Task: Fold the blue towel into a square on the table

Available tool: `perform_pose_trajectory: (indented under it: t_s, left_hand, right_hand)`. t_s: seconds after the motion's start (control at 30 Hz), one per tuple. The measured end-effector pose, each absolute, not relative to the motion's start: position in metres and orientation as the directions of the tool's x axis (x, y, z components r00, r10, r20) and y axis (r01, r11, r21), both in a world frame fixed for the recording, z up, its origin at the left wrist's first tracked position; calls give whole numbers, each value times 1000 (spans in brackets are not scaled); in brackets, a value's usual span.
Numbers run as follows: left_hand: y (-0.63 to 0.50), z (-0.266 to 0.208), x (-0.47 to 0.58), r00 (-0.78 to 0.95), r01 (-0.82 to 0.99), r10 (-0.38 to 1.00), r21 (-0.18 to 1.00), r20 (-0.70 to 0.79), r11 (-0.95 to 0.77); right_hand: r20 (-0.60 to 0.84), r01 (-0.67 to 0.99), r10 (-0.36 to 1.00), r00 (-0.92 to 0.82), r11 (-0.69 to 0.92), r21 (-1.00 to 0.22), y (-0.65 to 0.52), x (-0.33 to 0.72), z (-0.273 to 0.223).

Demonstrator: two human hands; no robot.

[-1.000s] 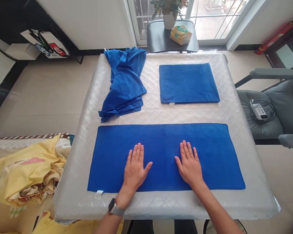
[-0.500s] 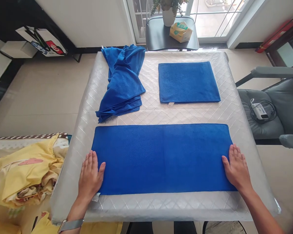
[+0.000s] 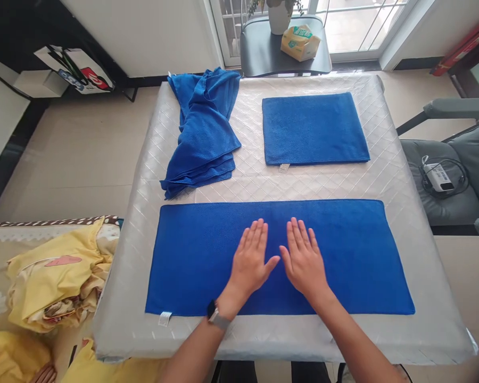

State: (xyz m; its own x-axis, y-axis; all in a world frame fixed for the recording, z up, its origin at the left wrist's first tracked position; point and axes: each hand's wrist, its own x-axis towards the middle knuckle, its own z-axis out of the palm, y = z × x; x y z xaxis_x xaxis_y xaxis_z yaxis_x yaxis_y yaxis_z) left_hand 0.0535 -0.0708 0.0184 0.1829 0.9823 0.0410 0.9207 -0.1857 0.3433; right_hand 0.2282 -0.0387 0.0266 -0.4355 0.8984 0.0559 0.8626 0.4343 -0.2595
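Note:
A long blue towel [image 3: 199, 260] lies flat across the near part of the table, a small white tag showing at its lower left edge. My left hand [image 3: 252, 260] rests palm down near the towel's middle, fingers stretched out. Close beside it, my right hand [image 3: 303, 258] lies flat on the same towel, thumb toward the left one. Behind, on the right, is a folded blue towel [image 3: 313, 129] with a tag at its near edge. A crumpled heap of blue towels [image 3: 205, 127] lies at the back left.
The table [image 3: 123, 319] has a quilted pale cover. Beyond it stands a dark chair [image 3: 259, 53] with a potted plant [image 3: 279, 18] and a yellow tissue pack [image 3: 300, 42]. A grey armchair [image 3: 443, 210] holds a corded white device [image 3: 438, 176]. Yellow bedding [image 3: 51, 271] is at left.
Both my hands have moved inward from the towel's left and right ends to its middle, staying flat. The view has shifted slightly.

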Motion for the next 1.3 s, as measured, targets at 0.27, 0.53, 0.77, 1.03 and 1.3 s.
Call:
perform_pose_trajectory:
  t_s: [0.27,0.53,0.77,1.03,1.3]
  left_hand:
    - [-62,5,56,46,950,999,309,28,-52]
    - [-104,1,-54,-232,954,973,200,15,224]
    - [-142,-2,-148,-363,910,932,205,-26,360]
    - [-123,24,-108,-276,949,959,176,69,260]
    - [-25,31,34,205,929,974,294,96,-224]
  right_hand:
    - [34,874,902,-430,426,-235,-31,223,6]
    - [19,961,966,-256,257,-100,-21,332,7]
    - [-29,990,993,-115,112,-83,-9,428,2]
    - [54,979,983,-178,182,-87,-11,379,27]
    - [49,838,868,-494,491,-238,9,214,31]
